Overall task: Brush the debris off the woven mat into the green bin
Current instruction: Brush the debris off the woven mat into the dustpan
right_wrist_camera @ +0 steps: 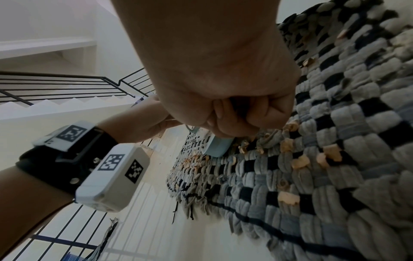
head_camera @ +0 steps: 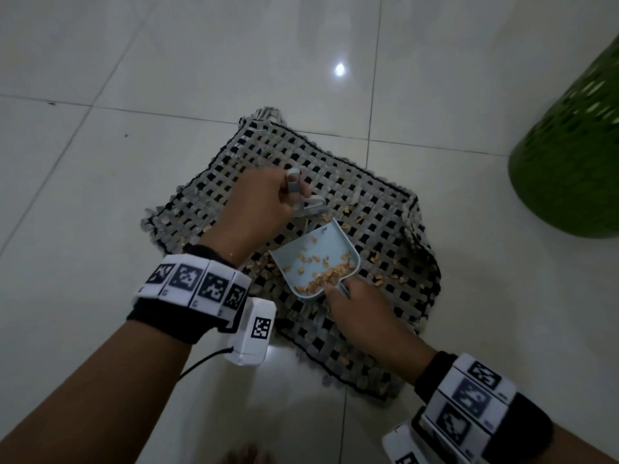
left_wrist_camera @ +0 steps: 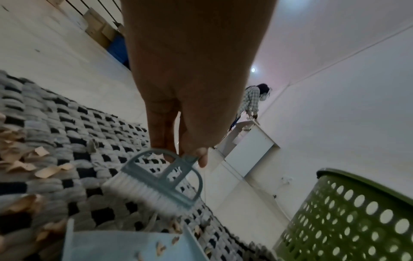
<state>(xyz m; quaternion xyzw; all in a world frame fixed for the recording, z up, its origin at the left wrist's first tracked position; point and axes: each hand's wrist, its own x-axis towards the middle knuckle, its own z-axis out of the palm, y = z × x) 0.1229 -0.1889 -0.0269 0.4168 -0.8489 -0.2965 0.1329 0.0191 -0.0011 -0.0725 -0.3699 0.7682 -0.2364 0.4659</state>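
Observation:
A grey-and-black woven mat (head_camera: 375, 182) lies on the tiled floor, strewn with tan debris bits (head_camera: 382, 281). My left hand (head_camera: 258, 209) grips a small blue-grey brush (left_wrist_camera: 163, 183) by its handle, bristles just above the mat at the mouth of a light blue dustpan (head_camera: 315, 259). My right hand (head_camera: 355, 309) grips the dustpan's handle, fist closed round it (right_wrist_camera: 234, 113). Debris lies heaped in the pan's near end (head_camera: 331, 276). The green bin (head_camera: 569, 155) with round holes stands to the right of the mat, also in the left wrist view (left_wrist_camera: 357, 220).
White glossy floor tiles (head_camera: 134, 78) surround the mat. In the wrist views a stair railing (right_wrist_camera: 67, 84), a white cabinet (left_wrist_camera: 252, 150) and another person (left_wrist_camera: 252, 100) bending far off. A bare foot (head_camera: 248, 457) shows at the bottom edge.

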